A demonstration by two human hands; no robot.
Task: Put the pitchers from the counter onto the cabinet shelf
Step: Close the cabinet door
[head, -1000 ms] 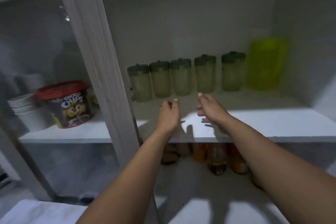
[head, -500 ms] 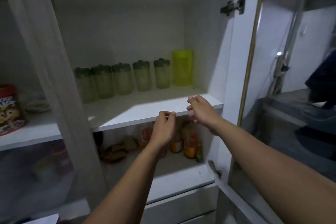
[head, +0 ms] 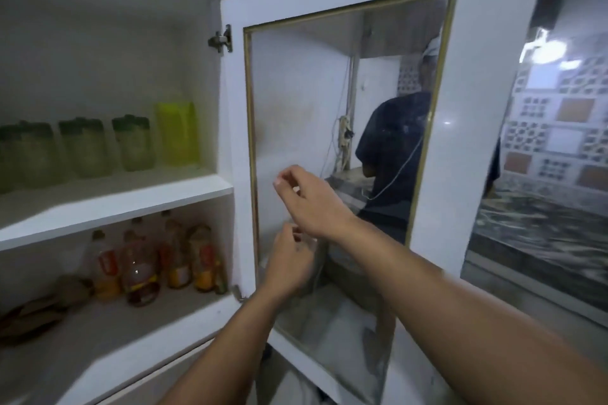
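Several pale green pitchers with dark green lids (head: 133, 143) stand in a row at the back of the white cabinet shelf (head: 131, 204). A taller bright yellow-green pitcher (head: 177, 133) stands at the row's right end. My right hand (head: 307, 200) is raised in front of the open glass door (head: 348, 141), fingers loosely curled and holding nothing. My left hand (head: 291, 261) is just below it, also empty with fingers apart. Both hands are to the right of the shelf, away from the pitchers.
The lower shelf holds several bottles (head: 141, 270) and a brown item (head: 29, 316) at the left. The open door's glass reflects a person in a dark shirt. A dark marbled counter (head: 539, 240) and a patterned tile wall (head: 559, 128) lie to the right.
My view has swung right from the shelf to the open door. Both hands have left the shelf edge and moved right, in front of the door glass.
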